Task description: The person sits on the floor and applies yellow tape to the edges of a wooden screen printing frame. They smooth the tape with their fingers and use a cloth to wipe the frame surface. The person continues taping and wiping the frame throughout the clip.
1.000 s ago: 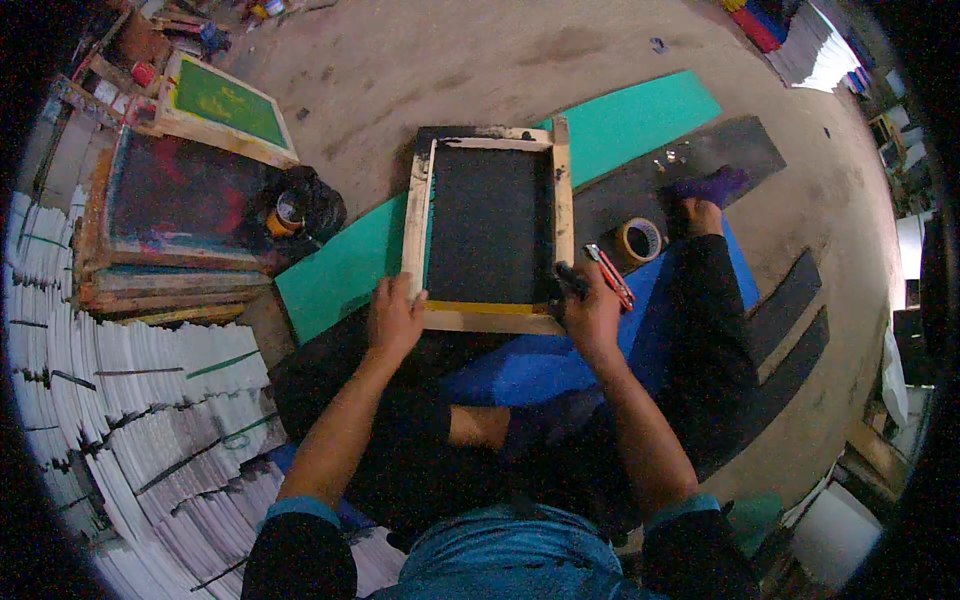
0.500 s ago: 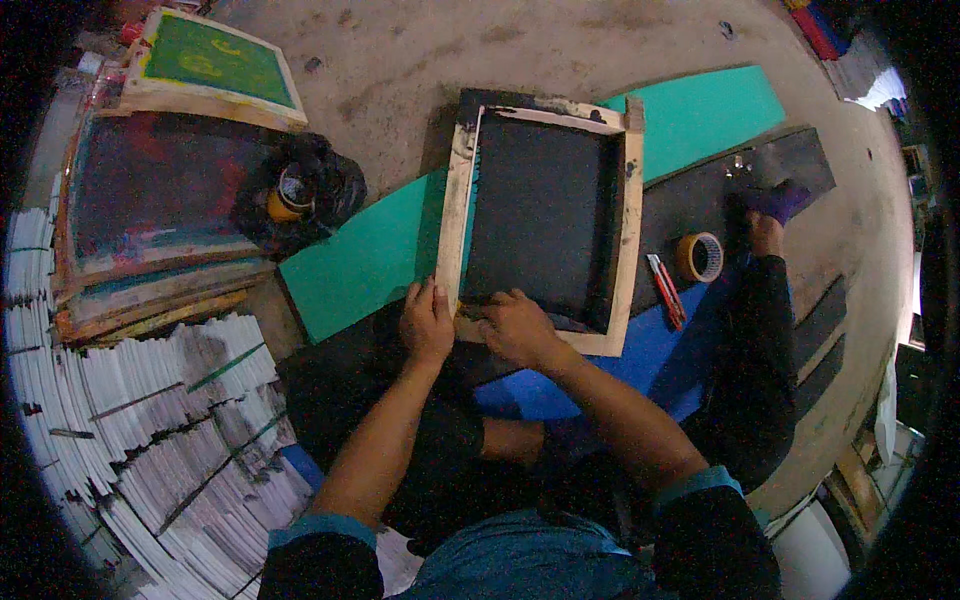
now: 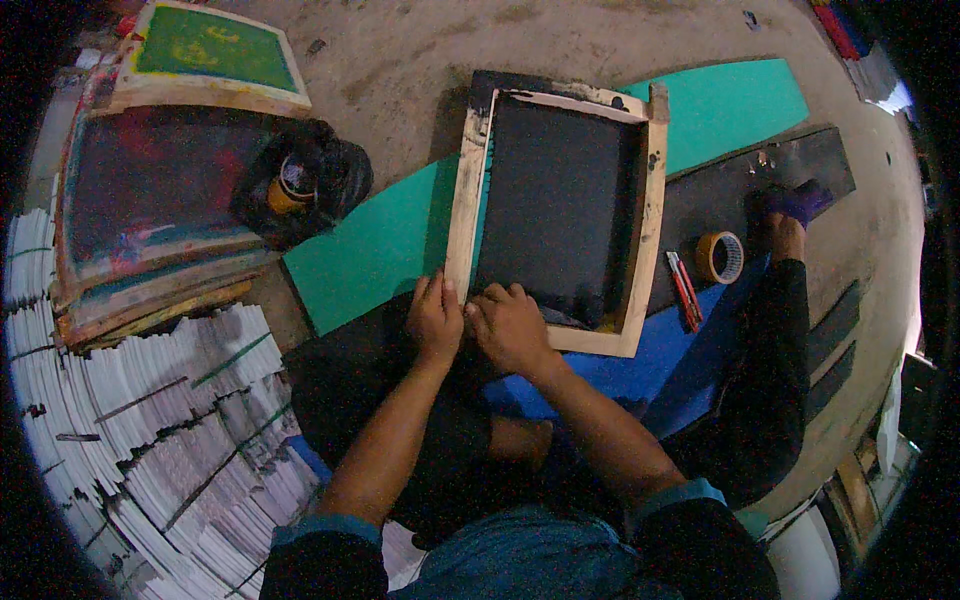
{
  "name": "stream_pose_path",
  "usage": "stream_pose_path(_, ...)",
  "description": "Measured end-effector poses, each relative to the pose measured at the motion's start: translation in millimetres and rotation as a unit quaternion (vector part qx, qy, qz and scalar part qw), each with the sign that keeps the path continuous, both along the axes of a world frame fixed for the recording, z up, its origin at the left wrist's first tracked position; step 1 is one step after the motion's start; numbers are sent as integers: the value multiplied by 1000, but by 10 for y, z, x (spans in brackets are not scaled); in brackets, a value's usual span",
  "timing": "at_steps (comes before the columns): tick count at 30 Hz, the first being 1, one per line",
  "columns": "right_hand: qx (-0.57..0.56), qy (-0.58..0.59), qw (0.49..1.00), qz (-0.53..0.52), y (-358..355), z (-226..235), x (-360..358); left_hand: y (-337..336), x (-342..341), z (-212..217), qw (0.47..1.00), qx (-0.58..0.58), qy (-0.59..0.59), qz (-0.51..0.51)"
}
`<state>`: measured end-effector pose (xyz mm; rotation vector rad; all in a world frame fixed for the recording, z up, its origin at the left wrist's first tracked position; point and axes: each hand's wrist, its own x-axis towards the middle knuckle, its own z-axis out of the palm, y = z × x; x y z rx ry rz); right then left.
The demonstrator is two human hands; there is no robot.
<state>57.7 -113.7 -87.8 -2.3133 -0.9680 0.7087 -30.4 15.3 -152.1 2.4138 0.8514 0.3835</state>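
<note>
A wooden screen-printing frame [image 3: 652,200] with dark mesh lies flat on a green board [image 3: 370,250] in front of me. My left hand [image 3: 435,320] rests on the frame's near-left corner, fingers curled over the wood. Right beside it, my right hand [image 3: 512,328] presses on the near rail at that same corner. The two hands almost touch. I sit on the floor with one leg stretched out to the right over a blue sheet [image 3: 640,365].
A roll of brown tape [image 3: 720,257] and a red cutter [image 3: 683,290] lie right of the frame. A black bag holding a tin [image 3: 300,185] sits to the left. More stacked frames [image 3: 150,200] and piles of white sheets [image 3: 130,430] fill the left side.
My right hand has slid from the frame's near-right corner leftward to join the left hand at the near-left corner. The view has shifted so the frame sits further right.
</note>
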Motion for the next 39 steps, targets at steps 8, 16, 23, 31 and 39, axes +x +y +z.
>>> stream_pose_path(8, -135, 110, 981, 88, -228, -125, 556, -41, 76, 178, 998, -52, 21, 4)
stream_pose_path(16, 7, 84, 990, 110, 103, -268, 317, -28, 56, 2, 1000, -21, -9, 14)
stream_pose_path(23, 112, 52, 984, 127, 10, -273, 291, -38, 38, -4, 999, -36, 9, -2)
stream_pose_path(31, 60, 130, 987, 78, 88, -67, 377, -67, 69, 139, 1000, -24, 12, 9)
stream_pose_path(39, -8, 99, 995, 17, 312, 141, 393, 1, 6, -93, 1000, -20, 9, 9)
